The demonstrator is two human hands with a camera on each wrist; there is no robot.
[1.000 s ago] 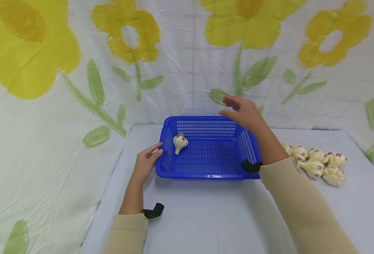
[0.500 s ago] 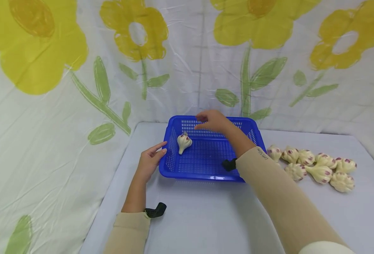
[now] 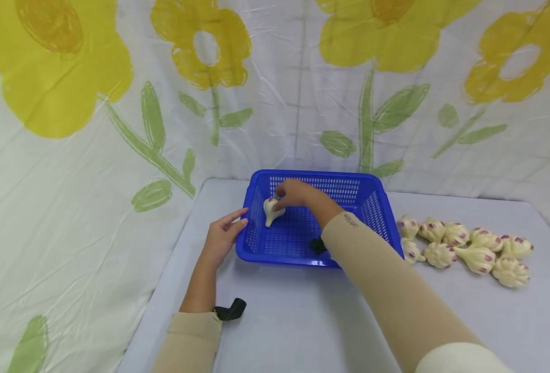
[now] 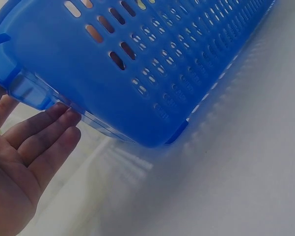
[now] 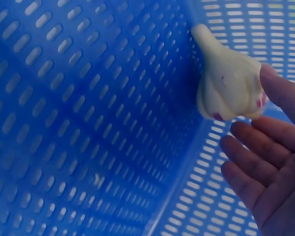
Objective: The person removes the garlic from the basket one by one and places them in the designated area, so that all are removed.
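A blue plastic basket (image 3: 319, 261) with slotted walls stands on the table, also filling much of the left wrist view. Inside, near its left wall, is a white garlic bulb (image 3: 270, 211) with purple marks. My right hand (image 3: 298, 194) reaches over the basket to this bulb. In the right wrist view, the thumb (image 5: 284, 96) overlaps the garlic's edge, and the other fingers extend beside its root end; firm contact cannot be told. My left hand (image 3: 221, 238) touches the basket's left rim with fingers mostly straight. Its fingertips (image 4: 71, 118) meet the lip from outside.
Several garlic bulbs (image 3: 475, 259) lie grouped on the white table (image 3: 284, 321) to the right of the basket. A white cloth (image 3: 265, 129) with painted yellow flowers hangs behind the table. Each wrist wears a black mount, the left one (image 3: 230, 310) above the table.
My right hand has moved left and down, from above the basket's right back to the garlic bulb inside. My left hand stays at the rim. The head view has shifted slightly.
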